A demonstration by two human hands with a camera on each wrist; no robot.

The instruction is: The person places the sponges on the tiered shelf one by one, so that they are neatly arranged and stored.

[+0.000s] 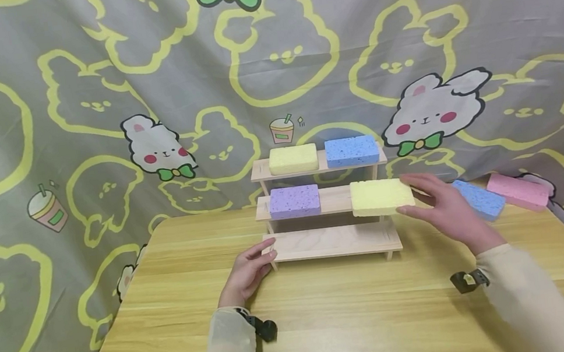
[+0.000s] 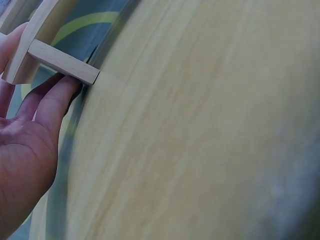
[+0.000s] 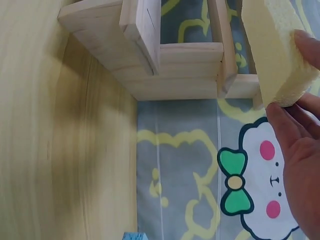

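Note:
A three-tier wooden shelf stands on the table. My left hand grips the left end of its lowest tier; in the left wrist view the fingers of that hand lie around the board beside a short leg. My right hand pinches a yellow sponge by its right end, in front of the middle tier's right side. In the right wrist view the same sponge appears tilted, between thumb and fingers. A purple sponge sits on the middle tier's left. Another yellow sponge and a blue sponge rest on top.
On the table to the right lie a second blue sponge and a pink sponge, close together behind my right hand. A grey patterned curtain hangs behind the wooden table.

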